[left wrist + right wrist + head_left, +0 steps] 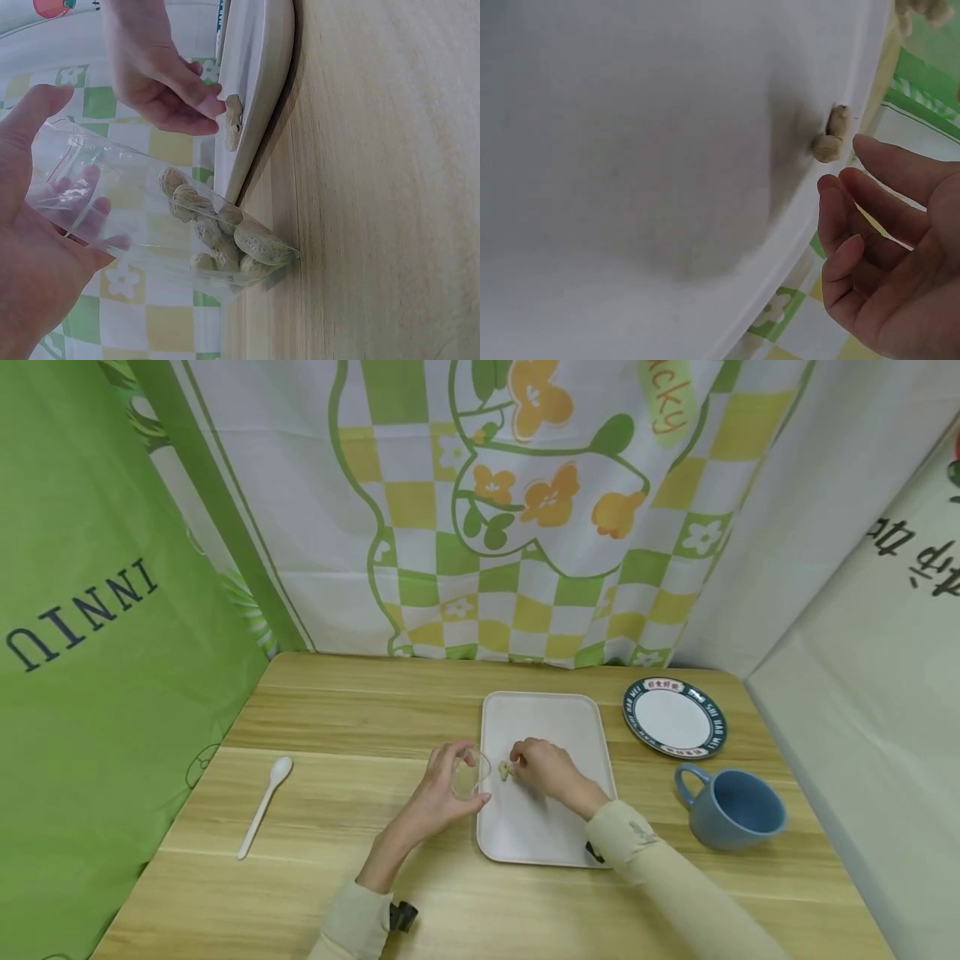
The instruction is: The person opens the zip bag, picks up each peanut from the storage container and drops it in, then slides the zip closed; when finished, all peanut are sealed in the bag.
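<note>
My left hand [438,793] grips a clear plastic bag [142,217] around its mouth, thumb on one side and fingers on the other. Several unshelled peanuts [214,232] have gathered in the bag's bottom corner, which hangs just left of the tray. On the pale rectangular tray [540,714], close to its left edge, lie peanuts [831,135]. Right beside them is my right hand [547,767], palm turned toward the bag, fingers loosely bent. A gap shows between its thumb and index finger, with nothing in it.
A white spoon [264,806] lies on the wooden table [360,710] at the left. On the right stand a blue mug [723,810] and, behind it, a round plate [675,718] with a dark patterned rim. Patterned curtains [510,602] close off the back and sides.
</note>
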